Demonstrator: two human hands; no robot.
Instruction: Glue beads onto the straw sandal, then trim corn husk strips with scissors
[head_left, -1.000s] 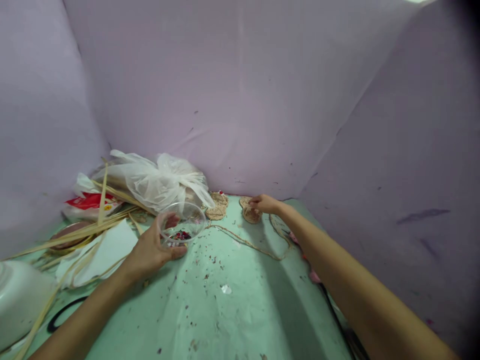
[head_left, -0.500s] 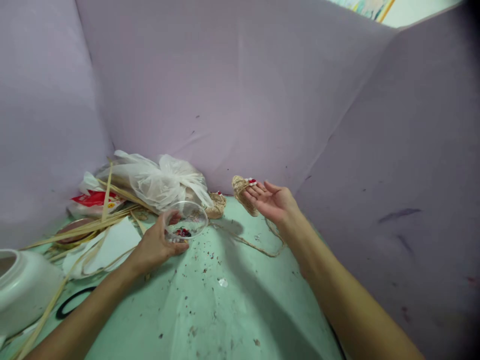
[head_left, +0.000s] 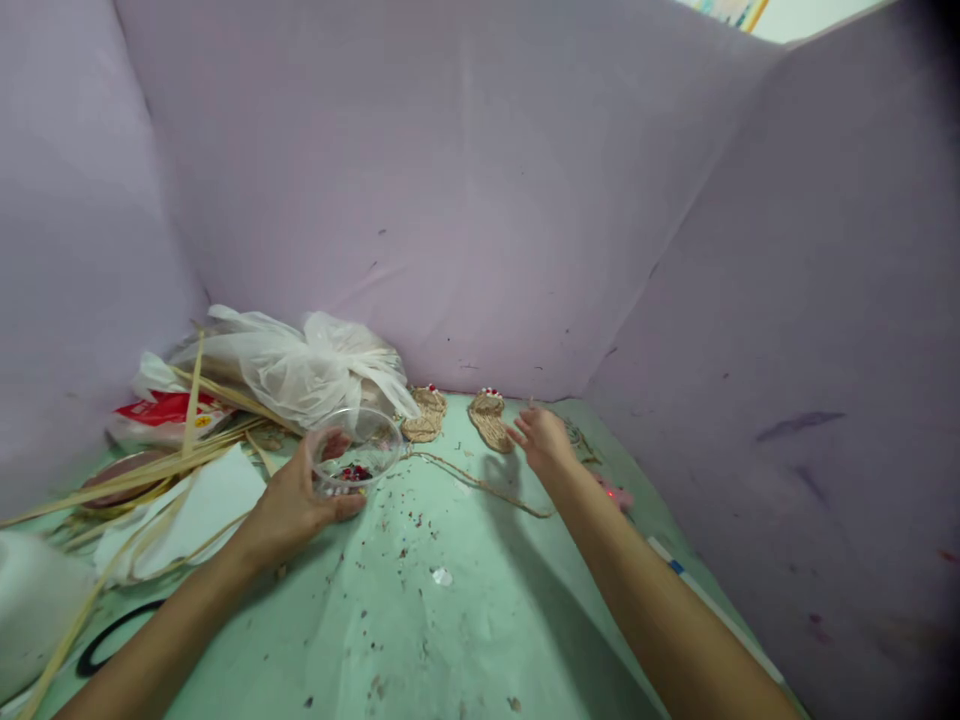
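My left hand (head_left: 296,505) is wrapped round a clear plastic tub (head_left: 358,445), with red, dark and white beads (head_left: 354,473) at its bottom. At the back of the table, a small woven straw sandal (head_left: 490,418) has red and white beads along its top end. To its left is a similar sandal (head_left: 426,415), also topped with beads. My right hand (head_left: 546,440) is just right of the nearer sandal, its fingers apart and nothing visible in them. A length of twine (head_left: 480,485) lies in front of the pair.
A knotted white plastic bag (head_left: 315,360), a red-and-clear packet (head_left: 172,410), straw strips (head_left: 172,465) and white paper (head_left: 202,515) crowd the left. Black scissor-like handle (head_left: 94,640) lies near a white container (head_left: 37,610). Right of my arm are a small pink object (head_left: 619,497) and a white stick (head_left: 712,600).
The sandal by my right hand now rests on the table, apart from the fingers. My right hand has turned from palm up and lowered. My left hand still holds the tub.
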